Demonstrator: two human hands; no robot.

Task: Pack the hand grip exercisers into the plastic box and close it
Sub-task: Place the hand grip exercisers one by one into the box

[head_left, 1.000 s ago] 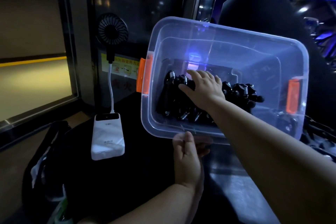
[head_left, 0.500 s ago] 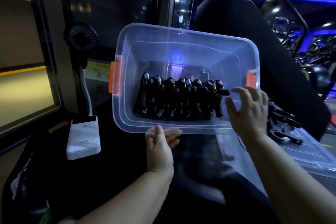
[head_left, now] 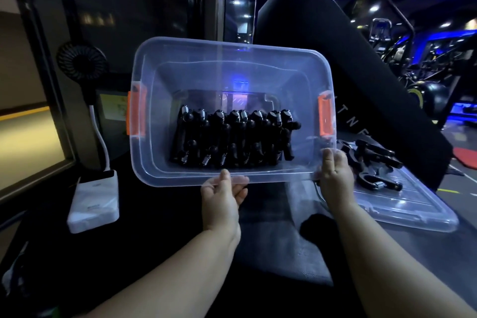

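Note:
A clear plastic box (head_left: 165, 80) with orange latches is tilted up with its open side toward me. Several black hand grip exercisers (head_left: 232, 139) with steel springs stand in a row along its lower wall. My left hand (head_left: 223, 195) grips the near rim at the middle, thumb over the edge. At the near right corner of the rim, my right hand (head_left: 335, 175) holds on the same way. A few more black exercisers (head_left: 371, 160) lie on the clear lid (head_left: 413, 212), which rests flat to the right.
A white power bank (head_left: 94, 201) with a small black fan (head_left: 81, 60) on a white stalk stands at the left. A black padded gym seat (head_left: 335, 59) rises behind the box. Dark cloth covers the surface under my arms.
My right hand came out of the box, swung right and took hold of the near right corner of the rim. The box shifted left in view and sits more level.

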